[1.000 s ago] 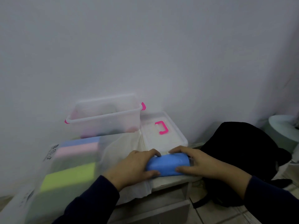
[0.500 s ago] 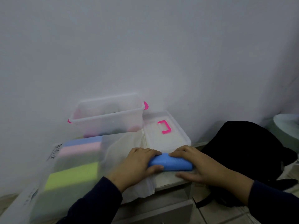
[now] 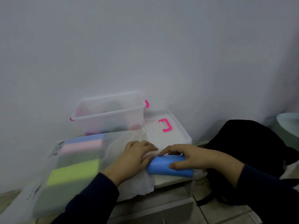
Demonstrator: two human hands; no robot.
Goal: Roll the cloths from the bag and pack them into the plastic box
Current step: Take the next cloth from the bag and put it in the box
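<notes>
A blue cloth roll [image 3: 168, 167] lies on a white sheet [image 3: 139, 183] at the near edge of the low cabinet top. My left hand [image 3: 132, 159] holds its left end, fingers curled over the far side and thumb against the roll. My right hand [image 3: 192, 157] grips the right half, fingers over the top and thumb pressed on the front. Behind stands the clear plastic box [image 3: 110, 113] with pink latches, blurred pink shapes inside. To the left, a clear bag [image 3: 53, 188] holds folded blue, pink and green cloths.
The box's lid [image 3: 176, 135] with a pink handle lies flat to the right of the box, just behind my hands. A black backpack [image 3: 252, 147] sits on the floor at right. A wall rises close behind. A drawer front [image 3: 161, 209] shows below the cabinet edge.
My right thumb has come from below the roll onto its front face. My left fingers have slid back to the roll's far side. The roll stays in nearly the same spot.
</notes>
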